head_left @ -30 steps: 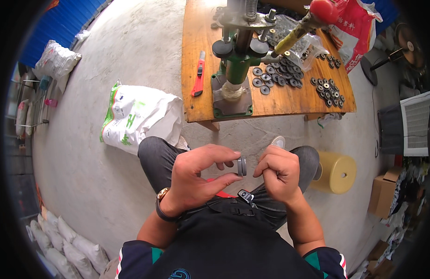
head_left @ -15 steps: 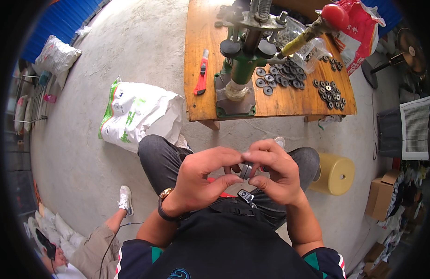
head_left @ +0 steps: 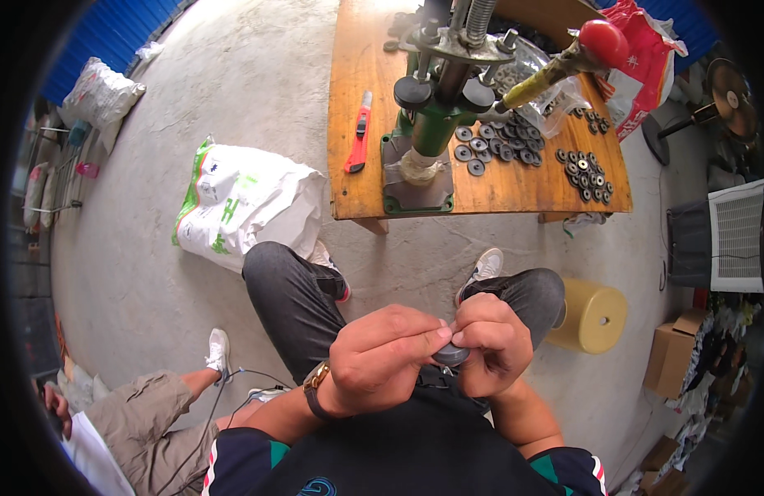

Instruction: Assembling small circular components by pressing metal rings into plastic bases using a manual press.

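While your left hand [head_left: 387, 355] and right hand [head_left: 496, 341] pinch the grey disc [head_left: 452, 356] at five o'clock, you're apparently working its rim, next needing steady control.

Left hand [head_left: 383, 357] and right hand [head_left: 495, 343] together on one grey disc [head_left: 452, 356]
The fingers [head_left: 442, 333] crowd its far edge; beyond them a green press [head_left: 429, 134] stands on a wooden table [head_left: 506, 196], and off to their right sits a yellow cylinder [head_left: 591, 318].

a white sack [head_left: 254, 194] lies at left — yellow stool [head_left: 592, 316], cardboard box [head_left: 671, 360] and fan [head_left: 731, 101] at right.
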`<state>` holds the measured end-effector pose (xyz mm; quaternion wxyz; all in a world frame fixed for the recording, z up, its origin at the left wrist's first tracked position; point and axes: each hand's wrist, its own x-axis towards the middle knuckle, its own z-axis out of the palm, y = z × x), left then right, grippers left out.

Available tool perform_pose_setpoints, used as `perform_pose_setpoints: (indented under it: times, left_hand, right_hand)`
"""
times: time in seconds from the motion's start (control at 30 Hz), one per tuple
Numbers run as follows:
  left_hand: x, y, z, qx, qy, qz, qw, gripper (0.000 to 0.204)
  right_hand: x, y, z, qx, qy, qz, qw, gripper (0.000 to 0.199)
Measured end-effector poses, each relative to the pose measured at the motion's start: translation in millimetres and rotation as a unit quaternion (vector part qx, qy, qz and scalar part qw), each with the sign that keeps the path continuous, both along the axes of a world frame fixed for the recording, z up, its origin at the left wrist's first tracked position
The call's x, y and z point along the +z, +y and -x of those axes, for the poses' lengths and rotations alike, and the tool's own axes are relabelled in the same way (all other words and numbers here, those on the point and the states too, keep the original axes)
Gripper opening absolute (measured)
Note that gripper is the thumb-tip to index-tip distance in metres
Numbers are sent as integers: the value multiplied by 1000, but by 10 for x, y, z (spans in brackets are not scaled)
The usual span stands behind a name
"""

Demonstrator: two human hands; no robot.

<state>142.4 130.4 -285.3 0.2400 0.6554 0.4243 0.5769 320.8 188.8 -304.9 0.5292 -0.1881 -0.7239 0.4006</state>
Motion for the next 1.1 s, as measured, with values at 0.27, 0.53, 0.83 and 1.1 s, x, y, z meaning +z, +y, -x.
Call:
perform_pose_setpoints:
  times: [0.27, 0.53, 0.83, 1.1]
  left_hand:
    - [-49, -8, 88, -28, 10, 20, 999, 36]
    - [-191, -49, 179, -31, -18, 113, 993, 34]
    - [-1185, 597, 792, 242, 134, 85, 957, 25]
    - [-1421, 1001, 905, 226, 275, 79, 931, 26]
  right_hand:
    - [-54, -54, 30, -6, 1, -3, 1000, 16]
    - [-304, -36, -117, 145, 44, 255, 955, 30]
    - [-886, 122, -282, -42, -120, 383, 915, 20]
    - [-1053, 941, -622, -224, -154, 293, 917, 12]
